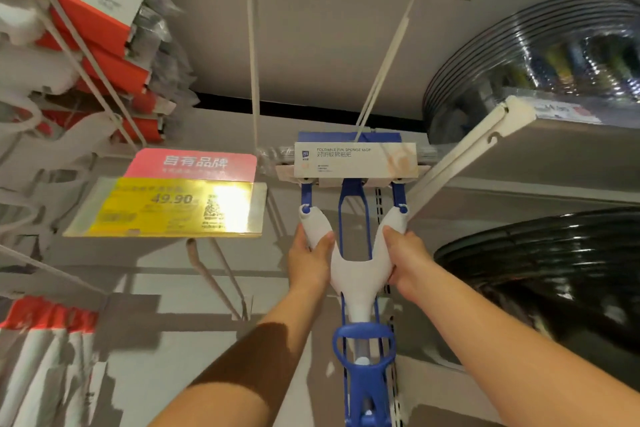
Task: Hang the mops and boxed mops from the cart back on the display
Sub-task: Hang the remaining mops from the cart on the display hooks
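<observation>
The blue-and-white sponge mop stands upright, its head at the tip of a white wire display hook. The left hand and right hand each curl fingers round one arm of its white fork. Left of the mop hangs a yellow price tag, farther left red-and-white boxed mops; right, a black coiled hose.

Smooth white-and-blue plastic mop, matt card label, glossy yellow price tag (glare-washed).
</observation>
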Available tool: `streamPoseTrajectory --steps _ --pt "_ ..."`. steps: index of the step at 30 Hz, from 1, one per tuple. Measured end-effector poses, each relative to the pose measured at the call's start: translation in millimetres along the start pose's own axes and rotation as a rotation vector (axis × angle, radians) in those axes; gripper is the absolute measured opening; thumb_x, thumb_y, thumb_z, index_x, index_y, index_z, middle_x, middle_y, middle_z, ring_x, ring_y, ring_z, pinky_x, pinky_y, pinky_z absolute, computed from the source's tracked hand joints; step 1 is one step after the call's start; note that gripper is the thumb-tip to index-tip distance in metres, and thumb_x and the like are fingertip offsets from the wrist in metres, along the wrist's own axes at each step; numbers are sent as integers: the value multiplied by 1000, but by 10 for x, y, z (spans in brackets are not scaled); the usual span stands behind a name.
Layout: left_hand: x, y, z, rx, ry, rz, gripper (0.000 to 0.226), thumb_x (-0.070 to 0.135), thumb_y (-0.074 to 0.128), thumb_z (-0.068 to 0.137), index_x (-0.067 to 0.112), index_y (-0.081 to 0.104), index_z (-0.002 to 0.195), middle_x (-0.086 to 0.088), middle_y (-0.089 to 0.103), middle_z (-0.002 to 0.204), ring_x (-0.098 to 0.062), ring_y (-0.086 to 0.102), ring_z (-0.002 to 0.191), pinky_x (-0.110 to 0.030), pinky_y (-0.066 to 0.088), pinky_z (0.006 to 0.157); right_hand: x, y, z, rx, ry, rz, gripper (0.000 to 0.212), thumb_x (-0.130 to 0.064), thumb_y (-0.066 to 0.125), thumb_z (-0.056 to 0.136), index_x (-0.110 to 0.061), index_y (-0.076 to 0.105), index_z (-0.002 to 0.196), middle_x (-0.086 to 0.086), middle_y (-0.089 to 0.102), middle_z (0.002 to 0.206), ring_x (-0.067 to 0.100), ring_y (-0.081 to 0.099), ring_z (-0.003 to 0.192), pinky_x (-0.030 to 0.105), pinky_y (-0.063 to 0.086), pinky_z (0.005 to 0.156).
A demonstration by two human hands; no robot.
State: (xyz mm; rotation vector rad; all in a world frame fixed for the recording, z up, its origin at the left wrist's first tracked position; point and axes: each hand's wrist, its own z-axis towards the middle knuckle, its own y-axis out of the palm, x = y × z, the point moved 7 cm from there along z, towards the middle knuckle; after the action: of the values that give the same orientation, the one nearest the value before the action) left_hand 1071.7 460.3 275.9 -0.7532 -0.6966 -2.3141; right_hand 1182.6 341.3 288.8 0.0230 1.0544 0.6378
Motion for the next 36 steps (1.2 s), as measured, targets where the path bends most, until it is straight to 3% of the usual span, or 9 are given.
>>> streamPoseTrajectory --steps 6,12,15,17,19,22,26,32,36 --pt "-390 -90 339 -5 -56 11 51 27 61 92 28 44 140 -8 60 128 -33 61 109 -54 52 91 302 184 284 5 43 -8 39 -30 45 99 -14 41 135 17 58 120 35 59 105 52 49 94" --pt "-664 -123 392 17 -121 54 48 21 59 93 28 45 138 -11 61 122 -33 63 103 -50 53 90 467 140 348 66 13 -48 37 -27 45 99 -19 43 135 13 58 121 33 59 104 47 52 90" --pt "-749 -254 233 37 -198 84 45 12 55 94 20 46 138 -10 62 106 -29 64 87 -39 55 81 550 58 259 69 19 -90 37 -18 46 97 -15 49 134 13 61 120 32 61 103 48 52 91" --pt "-674 -338 105 -22 -177 221 42 10 51 95 18 47 137 -6 60 104 -25 62 85 -37 53 79 615 15 135 37 42 -171 34 -12 44 96 -14 53 128 13 63 112 28 62 89 39 54 76" --pt "-567 -405 -52 -115 -139 452 43 11 52 95 15 48 137 -9 61 115 -25 61 96 -36 51 84 668 -20 -28 -14 73 -276 24 -8 42 94 -13 58 111 13 62 91 22 54 67 31 45 58" --pt "-445 -472 -384 -261 -121 876 42 17 60 92 14 52 134 -11 61 124 -26 59 110 -32 49 94 629 -54 -293 -110 29 -541 15 -9 45 92 -14 53 81 7 52 72 20 46 59 28 40 57" --pt "-382 -576 -934 -462 -159 1307 47 32 58 92 20 48 137 -7 55 135 -26 55 119 -35 45 101 653 -79 -738 -285 -103 -1091 7 -17 53 91 -13 54 85 5 55 78 20 54 67 29 44 55" --pt "-334 -723 -1682 -593 -204 1609 42 35 53 92 20 53 131 -5 55 131 -24 54 116 -34 45 93 901 -227 -1526 -458 -87 -1339 10 -20 54 89 -12 60 91 6 63 90 23 62 83 35 53 74" --pt "-180 -803 -1890 -559 -147 1599 36 35 55 90 19 60 122 -4 62 121 -25 58 108 -33 46 83 724 -462 -1816 -426 -82 -1431 19 -29 54 91 -19 53 75 1 57 76 18 56 71 29 44 58"
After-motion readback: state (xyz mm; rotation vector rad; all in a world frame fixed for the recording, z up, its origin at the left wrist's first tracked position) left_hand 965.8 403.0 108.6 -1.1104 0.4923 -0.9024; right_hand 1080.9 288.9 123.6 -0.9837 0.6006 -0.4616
